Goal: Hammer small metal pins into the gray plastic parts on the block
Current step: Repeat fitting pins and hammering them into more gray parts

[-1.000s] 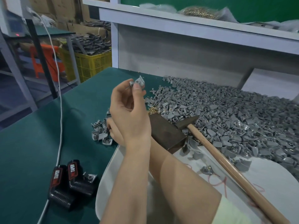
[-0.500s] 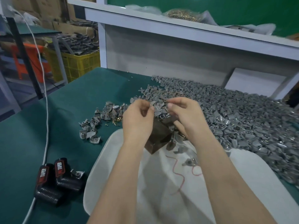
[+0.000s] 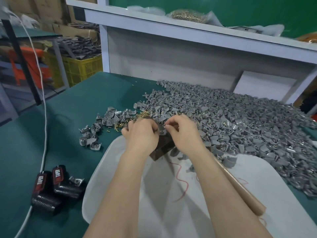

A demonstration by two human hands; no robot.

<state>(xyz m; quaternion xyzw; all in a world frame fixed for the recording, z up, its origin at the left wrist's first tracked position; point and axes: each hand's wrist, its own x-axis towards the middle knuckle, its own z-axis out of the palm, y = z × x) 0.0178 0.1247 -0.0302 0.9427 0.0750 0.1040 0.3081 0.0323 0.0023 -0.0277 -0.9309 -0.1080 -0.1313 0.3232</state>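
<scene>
A dark brown block [image 3: 163,149] stands at the far edge of a white cloth [image 3: 188,208]. On top of it lies a gray plastic part [image 3: 161,132], which my left hand [image 3: 140,133] grips with curled fingers. From the right, the thumb and forefinger of my right hand [image 3: 184,133] pinch a tiny pin against that part; the pin itself barely shows. The wooden-handled hammer [image 3: 240,188] lies on the cloth under my right forearm, its head hidden. Loose brass pins [image 3: 143,115] lie just beyond the block.
A big heap of gray parts [image 3: 240,121] fills the green table to the right. A smaller group of parts [image 3: 96,131] lies left. Black devices with red labels [image 3: 51,186] and a white cable [image 3: 43,107] sit at the left. A shelf [image 3: 205,31] rises behind.
A second ago my left hand was raised with a gray part and the hammer lay beside the block. Both hands have since come down onto the block and closed in on the part.
</scene>
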